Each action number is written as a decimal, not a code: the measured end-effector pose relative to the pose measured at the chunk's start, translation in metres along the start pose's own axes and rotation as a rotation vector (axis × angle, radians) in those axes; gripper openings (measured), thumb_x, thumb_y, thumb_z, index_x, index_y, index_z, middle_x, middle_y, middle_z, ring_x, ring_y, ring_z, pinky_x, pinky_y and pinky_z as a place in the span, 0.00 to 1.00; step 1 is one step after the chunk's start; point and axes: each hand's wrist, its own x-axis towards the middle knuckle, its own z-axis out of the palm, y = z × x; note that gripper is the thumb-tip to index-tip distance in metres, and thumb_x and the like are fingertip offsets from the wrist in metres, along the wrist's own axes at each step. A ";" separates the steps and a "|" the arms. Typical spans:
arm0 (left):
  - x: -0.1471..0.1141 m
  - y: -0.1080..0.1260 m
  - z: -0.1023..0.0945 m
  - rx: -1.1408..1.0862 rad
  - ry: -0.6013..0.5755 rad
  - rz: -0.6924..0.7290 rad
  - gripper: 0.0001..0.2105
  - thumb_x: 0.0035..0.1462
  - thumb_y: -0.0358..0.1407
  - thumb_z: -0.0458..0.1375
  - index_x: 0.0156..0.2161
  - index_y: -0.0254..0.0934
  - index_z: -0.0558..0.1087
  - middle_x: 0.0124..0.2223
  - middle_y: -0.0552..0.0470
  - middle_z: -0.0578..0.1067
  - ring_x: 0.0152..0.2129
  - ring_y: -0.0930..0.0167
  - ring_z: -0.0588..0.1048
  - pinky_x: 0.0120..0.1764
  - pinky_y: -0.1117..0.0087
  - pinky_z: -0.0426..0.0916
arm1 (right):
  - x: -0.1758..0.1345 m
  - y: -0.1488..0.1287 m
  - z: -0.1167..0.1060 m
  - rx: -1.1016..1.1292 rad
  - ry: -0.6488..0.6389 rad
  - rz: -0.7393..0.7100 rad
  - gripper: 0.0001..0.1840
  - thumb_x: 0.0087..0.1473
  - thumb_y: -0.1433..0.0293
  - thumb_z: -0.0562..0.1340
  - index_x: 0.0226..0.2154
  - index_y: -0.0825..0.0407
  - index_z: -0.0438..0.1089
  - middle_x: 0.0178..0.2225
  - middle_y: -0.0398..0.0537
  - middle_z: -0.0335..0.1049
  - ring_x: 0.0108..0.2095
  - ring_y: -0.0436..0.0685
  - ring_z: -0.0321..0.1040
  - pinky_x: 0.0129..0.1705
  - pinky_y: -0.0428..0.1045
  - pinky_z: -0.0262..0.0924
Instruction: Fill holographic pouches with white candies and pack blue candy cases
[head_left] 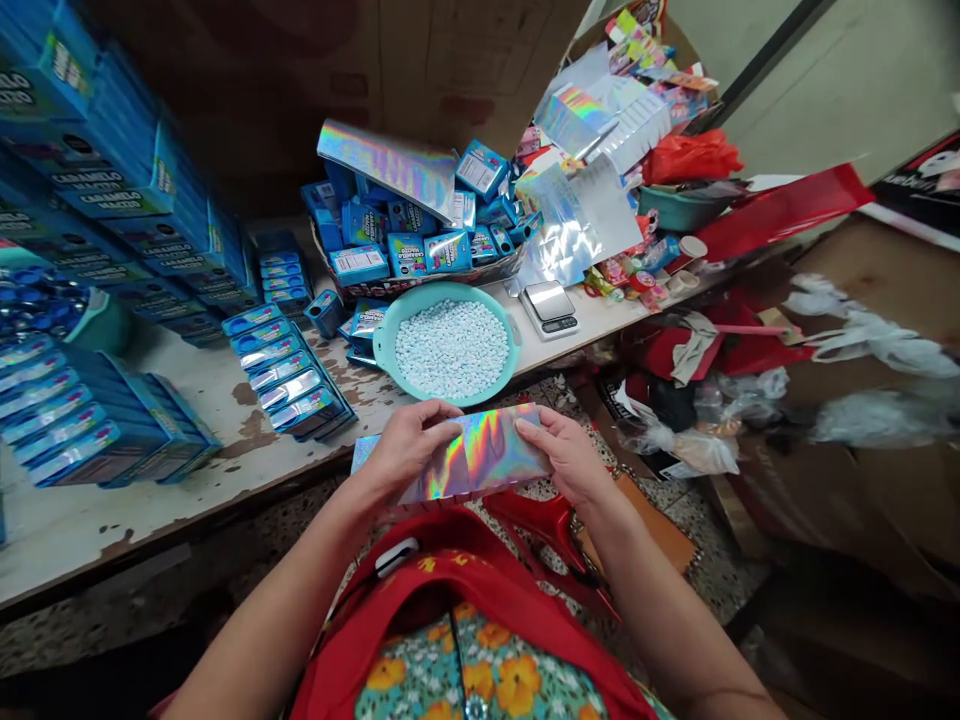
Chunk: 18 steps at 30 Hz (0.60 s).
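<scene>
Down in the head view, both hands grip a flat holographic pouch [480, 455], a thin, glossy rectangle of foil whose surface breaks into rainbow bands of green, pink and orange. The left hand [409, 440] pinches its left end with fingers curled over the top edge; the right hand [566, 455] clasps the right end, thumb on the face. The pouch's long axis runs left to right, its right end tipped slightly upward, its shiny face turned up toward the camera. It is held in the air in front of the desk [225, 440], just below a round turquoise plastic basin [448, 342].

That basin sits on the desk edge, filled with small, pale-blue pebbly candies [450, 345]. The desk top is worn white paint with brown chipped patches. Slim blue cardboard boxes [289, 370] lie in a neat row to the left of the basin. A small digital scale [551, 308] with a metallic plate stands to the right of the basin.
</scene>
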 end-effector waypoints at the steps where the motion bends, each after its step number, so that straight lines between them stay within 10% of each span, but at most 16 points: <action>1: 0.002 -0.002 0.000 -0.056 -0.004 -0.031 0.10 0.49 0.39 0.60 0.35 0.35 0.75 0.27 0.53 0.74 0.20 0.73 0.69 0.23 0.74 0.62 | 0.003 0.001 -0.002 -0.015 0.007 -0.003 0.20 0.42 0.58 0.69 0.37 0.52 0.71 0.34 0.47 0.75 0.31 0.56 0.72 0.37 0.52 0.68; 9: 0.032 -0.011 0.020 -0.374 0.111 -0.010 0.12 0.47 0.40 0.62 0.34 0.35 0.70 0.25 0.56 0.69 0.18 0.76 0.67 0.22 0.75 0.60 | -0.024 0.025 0.000 -0.412 0.751 -0.484 0.29 0.55 0.55 0.59 0.55 0.49 0.57 0.58 0.56 0.56 0.58 0.59 0.55 0.59 0.56 0.51; 18: 0.042 -0.023 0.112 -0.633 0.048 -0.061 0.13 0.44 0.40 0.64 0.31 0.35 0.66 0.25 0.59 0.68 0.22 0.78 0.66 0.30 0.76 0.61 | -0.046 0.053 -0.004 -0.091 0.552 -0.290 0.31 0.47 0.61 0.67 0.52 0.52 0.61 0.51 0.54 0.68 0.51 0.59 0.66 0.55 0.55 0.60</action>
